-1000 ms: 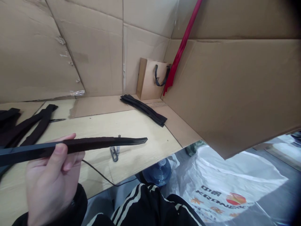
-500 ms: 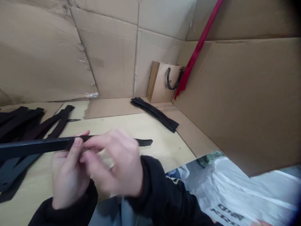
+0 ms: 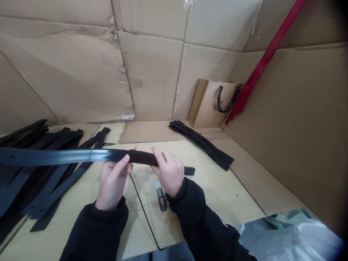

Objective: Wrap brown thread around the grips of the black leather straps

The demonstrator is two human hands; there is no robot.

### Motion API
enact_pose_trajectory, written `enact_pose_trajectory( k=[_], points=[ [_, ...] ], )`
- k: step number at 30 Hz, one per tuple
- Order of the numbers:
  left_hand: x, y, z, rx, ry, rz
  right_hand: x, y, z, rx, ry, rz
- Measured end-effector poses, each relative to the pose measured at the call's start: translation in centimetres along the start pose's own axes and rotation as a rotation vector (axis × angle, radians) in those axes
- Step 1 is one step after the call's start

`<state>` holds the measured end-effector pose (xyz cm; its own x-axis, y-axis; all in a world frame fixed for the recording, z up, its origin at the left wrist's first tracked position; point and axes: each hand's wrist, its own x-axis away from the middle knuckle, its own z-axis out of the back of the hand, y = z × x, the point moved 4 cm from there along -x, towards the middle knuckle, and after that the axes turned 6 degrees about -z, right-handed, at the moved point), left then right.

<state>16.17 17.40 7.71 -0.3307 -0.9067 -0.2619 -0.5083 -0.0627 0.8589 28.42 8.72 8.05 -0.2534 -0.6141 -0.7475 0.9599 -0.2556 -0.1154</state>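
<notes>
A long black strap stretches sideways across both hands, glossy on the left and matte dark brown towards the right. My left hand pinches it at the place where the gloss meets the matte part, thumb on top. Farther right, the fingers of my right hand are closed round the strap, whose tip sticks out past them. A thin dark cord runs from beneath my left fingers down to the table's front edge. Thread snips lie on the table just below my right hand.
Several dark straps are heaped on the left of the table. A black bundle of strips lies at the back right, before a brown paper bag. Cardboard walls stand behind and right; a red strip hangs there.
My right hand has moved away from my left and now grips the strap farther along. The thread snips and the cord have come into sight. The view has shifted left.
</notes>
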Motion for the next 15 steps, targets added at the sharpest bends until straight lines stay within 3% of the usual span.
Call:
enact_pose_trajectory(
  k=[6, 9, 12, 15],
  points=[
    [-0.2, 0.1, 1.8, -0.242, -0.209, -0.126, -0.1, 0.6, 0.1, -0.188, -0.191, -0.066],
    [-0.3, 0.5, 1.8, -0.396, -0.176, -0.193, -0.1, 1.1, 0.0, -0.311, -0.298, -0.088],
    [-0.3, 0.9, 1.6, -0.516, -0.081, -0.258, -0.2, 1.6, 0.4, -0.278, -0.246, -0.075],
    [-0.2, 0.9, 1.3, -0.553, -0.059, -0.289, -0.2, 1.8, 0.9, -0.203, -0.134, -0.062]
  ],
)
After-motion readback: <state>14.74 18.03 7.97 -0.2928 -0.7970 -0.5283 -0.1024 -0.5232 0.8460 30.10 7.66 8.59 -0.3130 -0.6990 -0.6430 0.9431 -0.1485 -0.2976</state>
